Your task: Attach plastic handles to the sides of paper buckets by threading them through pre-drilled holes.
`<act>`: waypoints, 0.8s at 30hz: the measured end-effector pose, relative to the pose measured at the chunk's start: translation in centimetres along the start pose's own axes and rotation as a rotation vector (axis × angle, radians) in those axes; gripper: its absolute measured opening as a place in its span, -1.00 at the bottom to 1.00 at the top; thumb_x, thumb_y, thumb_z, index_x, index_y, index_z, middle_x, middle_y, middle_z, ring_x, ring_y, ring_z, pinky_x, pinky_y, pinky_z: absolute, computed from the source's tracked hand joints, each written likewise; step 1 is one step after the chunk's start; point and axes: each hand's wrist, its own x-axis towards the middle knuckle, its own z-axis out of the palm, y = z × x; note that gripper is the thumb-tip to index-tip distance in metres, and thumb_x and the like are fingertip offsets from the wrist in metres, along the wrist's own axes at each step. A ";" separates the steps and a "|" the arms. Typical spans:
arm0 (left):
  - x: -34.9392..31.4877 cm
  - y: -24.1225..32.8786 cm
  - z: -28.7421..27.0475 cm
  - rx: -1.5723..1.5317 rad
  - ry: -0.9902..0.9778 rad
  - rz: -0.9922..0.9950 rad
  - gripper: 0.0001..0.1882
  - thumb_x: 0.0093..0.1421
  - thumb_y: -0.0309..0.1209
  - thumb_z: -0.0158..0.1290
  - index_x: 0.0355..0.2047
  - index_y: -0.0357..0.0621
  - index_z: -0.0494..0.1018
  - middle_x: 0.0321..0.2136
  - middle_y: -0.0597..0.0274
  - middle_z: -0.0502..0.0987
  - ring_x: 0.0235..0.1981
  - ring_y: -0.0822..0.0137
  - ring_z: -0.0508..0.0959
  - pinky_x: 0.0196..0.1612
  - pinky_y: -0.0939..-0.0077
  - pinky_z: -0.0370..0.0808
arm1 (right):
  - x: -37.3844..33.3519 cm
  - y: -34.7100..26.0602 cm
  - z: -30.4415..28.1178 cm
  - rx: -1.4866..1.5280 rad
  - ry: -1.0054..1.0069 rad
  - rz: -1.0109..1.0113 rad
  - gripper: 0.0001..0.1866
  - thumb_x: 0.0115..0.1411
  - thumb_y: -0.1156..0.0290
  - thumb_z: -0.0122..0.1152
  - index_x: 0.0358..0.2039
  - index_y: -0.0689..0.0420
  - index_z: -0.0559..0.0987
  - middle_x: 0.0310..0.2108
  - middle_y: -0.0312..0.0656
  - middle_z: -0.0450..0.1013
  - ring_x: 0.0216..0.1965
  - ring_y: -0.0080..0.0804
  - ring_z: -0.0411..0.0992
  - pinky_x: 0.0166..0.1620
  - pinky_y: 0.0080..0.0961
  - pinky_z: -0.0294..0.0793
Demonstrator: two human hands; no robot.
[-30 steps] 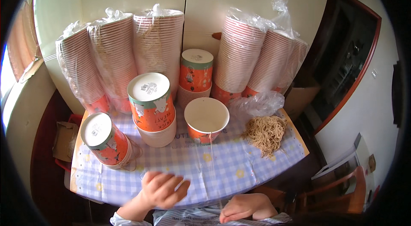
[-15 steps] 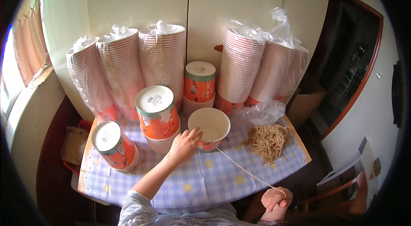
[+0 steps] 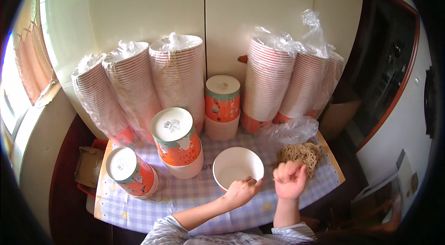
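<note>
An open paper bucket (image 3: 237, 166), white inside, stands upright in the middle of the table. Over its near right rim is my left hand (image 3: 243, 191), its fingers curled together; whether they pinch the rim or a string cannot be made out. My right hand (image 3: 290, 180) is raised just right of the bucket, its fingers bent into a loose fist, and what is inside them is hidden. Partly behind that hand lies a tangled heap of tan string (image 3: 303, 154). No length of string shows between my hands.
Upside-down orange and green bucket stacks stand left (image 3: 132, 173), centre left (image 3: 176, 143) and behind (image 3: 222, 106). Tall bagged stacks (image 3: 178, 78) line the wall. Crumpled clear plastic (image 3: 292, 133) lies behind the string. A checked cloth (image 3: 185, 198) covers the table.
My left hand has moved right, from the bucket's left rim to its near right rim. My right hand has risen toward the bucket. The taut string between bucket and right hand no longer shows.
</note>
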 end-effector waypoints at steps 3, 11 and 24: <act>0.4 0.0 -1.2 -0.168 0.139 -0.105 -0.74 -0.02 -0.35 0.07 -0.29 -0.12 0.45 -0.59 0.29 0.47 -0.50 0.32 0.51 -0.52 0.44 0.47 | 1.2 3.5 1.0 -0.046 0.016 -0.121 -0.58 0.27 0.05 -0.29 -0.51 0.11 0.35 -0.61 -0.28 0.21 -0.58 -0.47 0.15 -0.48 -0.52 0.17; -2.3 -2.8 -5.0 -1.254 0.098 -0.531 -0.78 0.21 -0.38 -0.04 -0.30 -0.29 0.50 -0.49 0.33 0.50 -0.51 0.59 0.39 -0.46 0.66 0.37 | 1.1 8.0 0.7 -0.283 0.056 -0.256 -0.53 0.28 0.04 -0.35 -0.23 0.15 0.44 -0.15 -0.08 0.34 -0.05 -0.23 0.27 0.06 -0.27 0.18; -5.3 -5.0 -3.9 -2.344 0.098 -0.896 -0.86 0.19 -0.34 -0.03 -0.31 -0.11 0.43 -0.38 0.34 0.45 -0.39 0.52 0.46 -0.38 0.69 0.43 | -2.8 10.1 3.1 -1.653 -0.674 -0.463 -0.62 0.25 -0.02 -0.31 -0.05 -0.37 0.45 0.11 -0.37 0.19 0.17 -0.27 0.00 0.20 -0.13 -0.19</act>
